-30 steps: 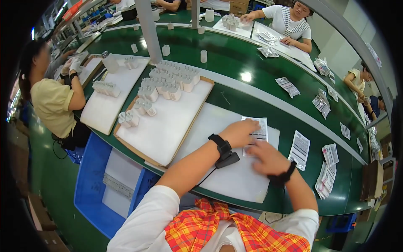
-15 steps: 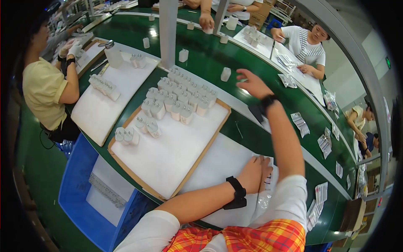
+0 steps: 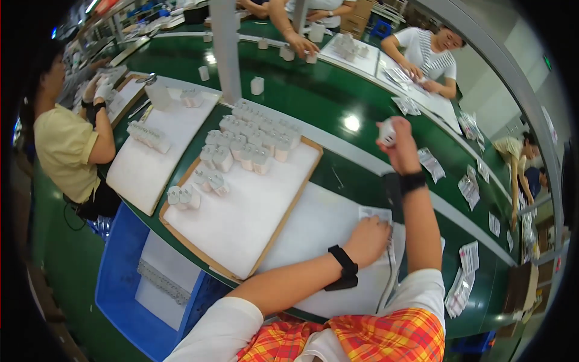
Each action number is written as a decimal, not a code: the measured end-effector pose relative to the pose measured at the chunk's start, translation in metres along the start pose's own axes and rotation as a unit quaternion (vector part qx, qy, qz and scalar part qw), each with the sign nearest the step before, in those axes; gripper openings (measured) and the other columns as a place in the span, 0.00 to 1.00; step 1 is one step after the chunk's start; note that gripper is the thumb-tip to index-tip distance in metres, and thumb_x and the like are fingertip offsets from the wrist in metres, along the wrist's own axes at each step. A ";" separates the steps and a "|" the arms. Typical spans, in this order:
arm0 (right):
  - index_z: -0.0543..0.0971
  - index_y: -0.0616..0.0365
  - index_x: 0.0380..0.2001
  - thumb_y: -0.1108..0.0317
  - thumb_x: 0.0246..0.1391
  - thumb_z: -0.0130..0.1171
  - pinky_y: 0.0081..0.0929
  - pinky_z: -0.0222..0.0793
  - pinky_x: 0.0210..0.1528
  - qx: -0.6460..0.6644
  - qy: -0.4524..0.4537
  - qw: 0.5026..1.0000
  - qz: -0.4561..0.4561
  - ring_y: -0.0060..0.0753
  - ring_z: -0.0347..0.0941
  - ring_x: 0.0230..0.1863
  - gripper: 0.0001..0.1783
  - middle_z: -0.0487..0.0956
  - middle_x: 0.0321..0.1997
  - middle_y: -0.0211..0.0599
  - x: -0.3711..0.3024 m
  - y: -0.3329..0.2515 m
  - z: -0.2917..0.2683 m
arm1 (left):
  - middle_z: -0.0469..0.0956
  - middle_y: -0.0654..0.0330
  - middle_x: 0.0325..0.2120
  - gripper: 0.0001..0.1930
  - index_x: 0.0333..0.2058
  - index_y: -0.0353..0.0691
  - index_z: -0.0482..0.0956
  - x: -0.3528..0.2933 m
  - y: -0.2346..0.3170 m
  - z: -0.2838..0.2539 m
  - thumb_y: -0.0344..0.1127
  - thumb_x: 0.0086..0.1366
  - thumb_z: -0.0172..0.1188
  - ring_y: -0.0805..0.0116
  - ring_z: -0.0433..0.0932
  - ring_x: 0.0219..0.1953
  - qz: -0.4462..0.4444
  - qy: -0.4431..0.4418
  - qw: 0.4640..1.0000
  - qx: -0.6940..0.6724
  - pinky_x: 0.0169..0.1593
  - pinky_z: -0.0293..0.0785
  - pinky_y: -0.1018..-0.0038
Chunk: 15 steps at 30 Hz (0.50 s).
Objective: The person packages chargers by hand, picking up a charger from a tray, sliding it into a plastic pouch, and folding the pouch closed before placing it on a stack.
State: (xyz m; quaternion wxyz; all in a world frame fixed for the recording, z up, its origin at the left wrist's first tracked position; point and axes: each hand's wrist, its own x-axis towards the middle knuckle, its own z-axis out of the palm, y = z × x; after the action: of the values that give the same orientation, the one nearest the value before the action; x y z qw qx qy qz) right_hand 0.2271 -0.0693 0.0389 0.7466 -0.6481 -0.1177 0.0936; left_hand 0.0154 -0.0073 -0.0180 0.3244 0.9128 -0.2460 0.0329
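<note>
My right hand (image 3: pixel 405 148) is raised over the green conveyor belt and grips a white plug-in charger (image 3: pixel 386 132), its end facing up and away from me. My left hand (image 3: pixel 368 241) rests with curled fingers on a printed plastic bag (image 3: pixel 374 213), which lies on a white mat (image 3: pixel 313 226) before me. The fingertips are partly hidden against the bag. Left of that mat, many more white chargers (image 3: pixel 224 140) stand in rows, prongs up, on a white foam board (image 3: pixel 241 235) with a brown cardboard rim.
Printed bags (image 3: pixel 431 165) lie along the belt (image 3: pixel 329 90) at right, and a single charger (image 3: pixel 257 85) stands on it. A metal post (image 3: pixel 225 54) rises behind the board. A blue bin (image 3: pixel 120 271) sits below at left. Co-workers (image 3: pixel 72 130) work at left and across the belt.
My right hand has closed on a charger from the belt and come back to the right with it. My left hand stays at the bag. A co-worker's hand across the belt has reached lower.
</note>
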 end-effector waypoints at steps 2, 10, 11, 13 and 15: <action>0.62 0.51 0.57 0.59 0.60 0.55 0.27 0.73 0.38 0.010 0.060 0.998 -0.007 0.34 0.75 0.35 0.24 0.75 0.50 0.42 -0.083 -0.028 -0.025 | 0.76 0.49 0.43 0.14 0.41 0.32 0.75 -0.006 0.006 0.011 0.29 0.55 0.56 0.49 0.74 0.42 0.015 0.048 0.998 0.027 0.48 0.72 0.58; 0.63 0.59 0.58 0.71 0.47 0.64 0.29 0.72 0.48 -0.248 0.096 0.963 -0.044 0.36 0.73 0.46 0.35 0.74 0.46 0.40 -0.251 0.006 -0.041 | 0.74 0.46 0.51 0.18 0.45 0.30 0.76 -0.002 -0.006 0.007 0.28 0.55 0.54 0.47 0.72 0.50 0.054 0.016 0.995 0.077 0.55 0.70 0.59; 0.64 0.60 0.57 0.71 0.45 0.65 0.30 0.71 0.49 -0.303 0.065 0.951 -0.003 0.37 0.73 0.48 0.35 0.74 0.45 0.42 -0.255 -0.001 -0.036 | 0.73 0.46 0.54 0.19 0.48 0.32 0.77 -0.002 -0.012 0.008 0.30 0.57 0.53 0.46 0.71 0.53 0.095 0.051 0.990 0.096 0.57 0.69 0.59; 0.65 0.61 0.56 0.72 0.43 0.66 0.32 0.71 0.49 -0.397 0.021 0.917 -0.028 0.40 0.72 0.47 0.35 0.74 0.45 0.44 -0.266 -0.005 -0.042 | 0.70 0.46 0.57 0.19 0.49 0.32 0.76 0.001 -0.018 0.010 0.30 0.58 0.52 0.45 0.68 0.57 0.079 0.023 0.996 0.044 0.60 0.66 0.60; 0.68 0.63 0.53 0.72 0.40 0.68 0.34 0.70 0.49 -0.572 -0.094 0.809 -0.096 0.44 0.72 0.47 0.34 0.74 0.45 0.47 -0.268 -0.007 -0.043 | 0.64 0.45 0.63 0.21 0.51 0.32 0.76 0.001 -0.023 0.005 0.29 0.59 0.51 0.43 0.60 0.65 0.024 -0.004 0.999 -0.048 0.65 0.62 0.61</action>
State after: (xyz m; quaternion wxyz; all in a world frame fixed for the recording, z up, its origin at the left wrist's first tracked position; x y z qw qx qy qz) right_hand -0.0162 -0.1890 0.0251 0.2310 -0.9315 -0.2808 -0.0022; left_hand 0.0261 0.0047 -0.0344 0.3661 0.8900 -0.2705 0.0255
